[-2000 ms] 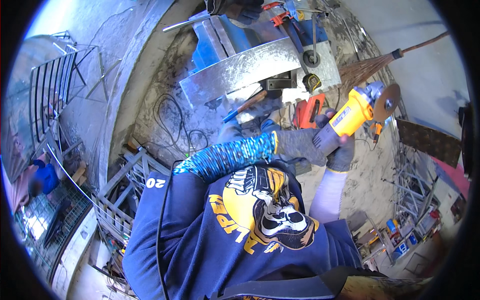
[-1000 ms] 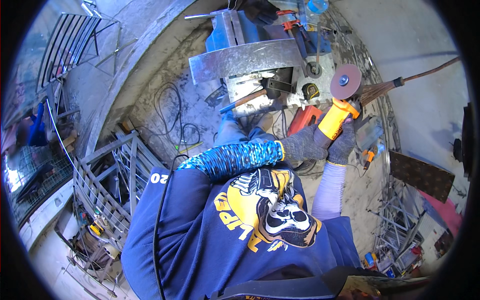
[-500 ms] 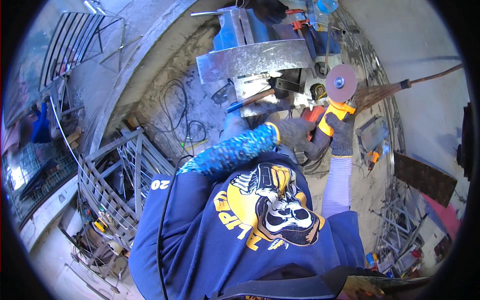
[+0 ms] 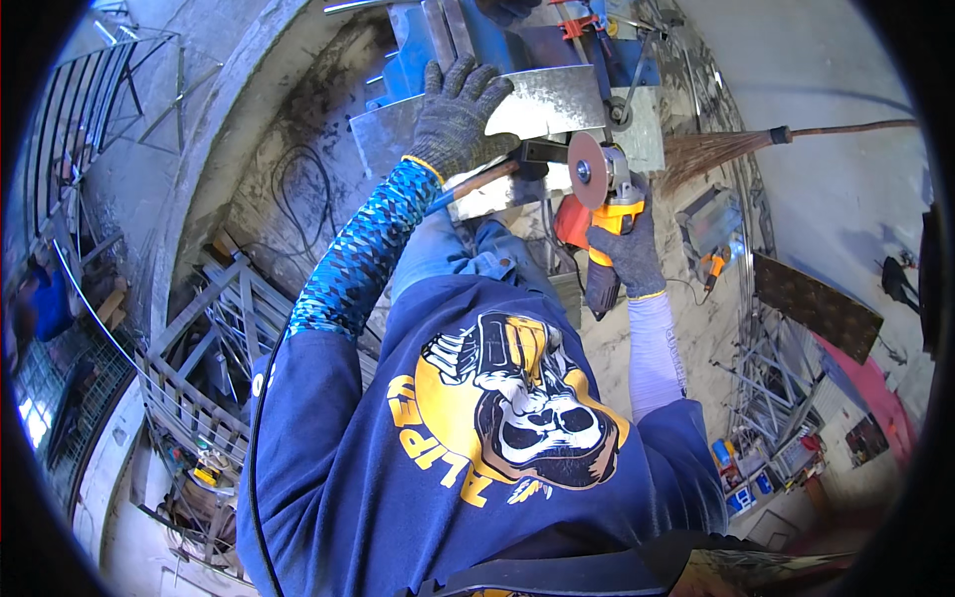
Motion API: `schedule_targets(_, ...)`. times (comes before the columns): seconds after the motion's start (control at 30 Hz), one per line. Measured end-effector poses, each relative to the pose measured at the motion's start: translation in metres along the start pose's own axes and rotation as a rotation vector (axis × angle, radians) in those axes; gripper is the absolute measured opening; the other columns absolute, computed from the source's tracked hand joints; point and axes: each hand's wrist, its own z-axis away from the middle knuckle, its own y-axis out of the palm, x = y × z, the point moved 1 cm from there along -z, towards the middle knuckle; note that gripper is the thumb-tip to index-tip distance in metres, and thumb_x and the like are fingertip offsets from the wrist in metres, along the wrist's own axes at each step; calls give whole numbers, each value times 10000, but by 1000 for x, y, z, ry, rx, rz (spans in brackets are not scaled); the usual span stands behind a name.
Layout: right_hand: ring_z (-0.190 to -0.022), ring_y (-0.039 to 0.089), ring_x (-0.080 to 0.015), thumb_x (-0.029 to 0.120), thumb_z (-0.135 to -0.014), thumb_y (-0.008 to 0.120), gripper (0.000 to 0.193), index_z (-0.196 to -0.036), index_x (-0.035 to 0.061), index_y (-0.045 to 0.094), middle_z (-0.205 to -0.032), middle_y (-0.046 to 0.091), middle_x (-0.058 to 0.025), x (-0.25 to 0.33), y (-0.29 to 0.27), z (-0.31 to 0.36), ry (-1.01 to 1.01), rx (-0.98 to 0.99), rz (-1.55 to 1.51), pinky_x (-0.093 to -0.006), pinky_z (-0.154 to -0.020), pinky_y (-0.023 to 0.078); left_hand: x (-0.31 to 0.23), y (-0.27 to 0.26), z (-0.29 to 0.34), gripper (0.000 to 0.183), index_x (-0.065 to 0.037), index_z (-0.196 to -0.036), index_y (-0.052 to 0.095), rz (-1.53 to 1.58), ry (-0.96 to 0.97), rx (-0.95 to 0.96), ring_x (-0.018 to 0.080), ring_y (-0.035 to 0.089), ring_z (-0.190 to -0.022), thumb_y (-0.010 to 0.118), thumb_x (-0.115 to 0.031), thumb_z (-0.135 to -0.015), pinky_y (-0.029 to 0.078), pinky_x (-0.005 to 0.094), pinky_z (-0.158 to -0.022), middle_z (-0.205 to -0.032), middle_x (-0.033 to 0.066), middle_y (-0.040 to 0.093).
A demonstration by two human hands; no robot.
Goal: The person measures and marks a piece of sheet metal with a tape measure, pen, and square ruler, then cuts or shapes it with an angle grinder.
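Observation:
My left hand (image 4: 458,117), in a dark grey work glove, lies with fingers spread on a curved metal sheet (image 4: 557,98). The sheet stands at the near side of a blue bench vise (image 4: 406,62); how it is held there I cannot tell. My right hand (image 4: 629,257), also gloved, is closed around the yellow and dark body of an angle grinder (image 4: 619,215). Its reddish-brown disc (image 4: 587,173) stands near the sheet's lower right edge, apart from it. Just below my left hand is a hammer (image 4: 484,183) with a wooden handle. I cannot see whether the disc is spinning.
Red clamps (image 4: 577,27) are at the vise's right. A straw broom (image 4: 721,154) lies farther right, above a grey tray-like box (image 4: 710,219). Black cable (image 4: 298,194) coils on the floor at left. Metal frames (image 4: 214,338) are stacked at lower left.
My left hand has moved from beside the grinder up and left onto the metal sheet. The grinder has shifted left and slightly down, its disc now turned more edge-on. The whole view has shifted.

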Motion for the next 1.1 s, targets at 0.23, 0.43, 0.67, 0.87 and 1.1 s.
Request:
schedule_targets(0.23,-1130,617,-239,39,-660,836,971,-1497,68,344,-1307,551,-130,-12,4,-13,-7,42,22,-380,-968,546,-1,5,1,844,-210,-1492,499,24,42,-65,357,270,-1519,685,-690,-823,117,697,-1213,-1582,95,414)
schedule_targets(0.43,-1163,593,-257,63,-662,842,990,-1504,75,322,-1319,535,-145,-19,6,-19,-15,72,121,-383,-996,518,2,8,1,861,-206,-1485,506,2,76,-68,315,303,-1512,678,-714,-811,121,703,-1209,-1582,83,416)
schedule_targets(0.67,-1180,575,-265,76,-667,852,998,-1509,81,314,-1336,519,-151,-22,5,-18,11,76,87,-391,-1015,504,-3,10,-5,822,-196,-1448,548,-18,60,-133,300,337,-1497,647,-721,-823,156,739,-1175,-1544,77,467)
schedule_targets(0.87,-1197,568,-272,64,-678,848,990,-1509,87,310,-1347,510,-159,-18,6,-20,20,94,109,-392,-1017,505,-7,5,-5,867,-215,-1499,492,-28,36,-27,314,292,-1521,647,-742,-828,85,721,-1206,-1597,85,399)
schedule_targets(1.1,-1184,571,-272,88,-668,863,1017,-1512,94,296,-1331,516,-156,-23,8,-23,26,97,119,-391,-1011,508,-8,4,-7,867,-232,-1495,499,-45,11,-1,309,289,-1522,660,-745,-814,94,730,-1202,-1591,80,405)
